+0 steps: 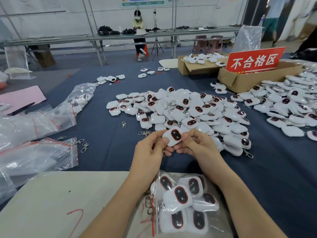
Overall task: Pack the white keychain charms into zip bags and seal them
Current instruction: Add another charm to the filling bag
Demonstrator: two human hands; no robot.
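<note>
Step in hand: pick and check, pre-bagging. One white charm (173, 136) is held up over the desk (106, 152), just near of the main charm pile (188, 110), dark red-rimmed face up. Both hands are clamped on it: the left hand (151, 152) has its thumb on the left edge with fingers curled under, and the right hand (197, 145) pinches the right side. The charm's clasp seems to hang behind the left fingers, mostly hidden.

The target looks like the part-filled zip bag (153, 220), lying nearest on a beige sheet (51, 194) between the forearms, with several charms inside. Its red zip strip runs along the bag's left side, and a few metal clasps (148, 201) poke past it. I'd call the mouth unsealed, but can't confirm.

Next move, my read:
- Free one hand and hold the bag mouth apart.
- Slide the charm in from the left, clasp included.
- Tuck in the stray clasps before pressing the strip, or they will stop the seal closing.
- When the bag is full, run the fingers along the whole zip.

A stack of empty bags (34, 158) lies at near left for the next round. Plenty of charms are left, so the task looks far from done.
</note>
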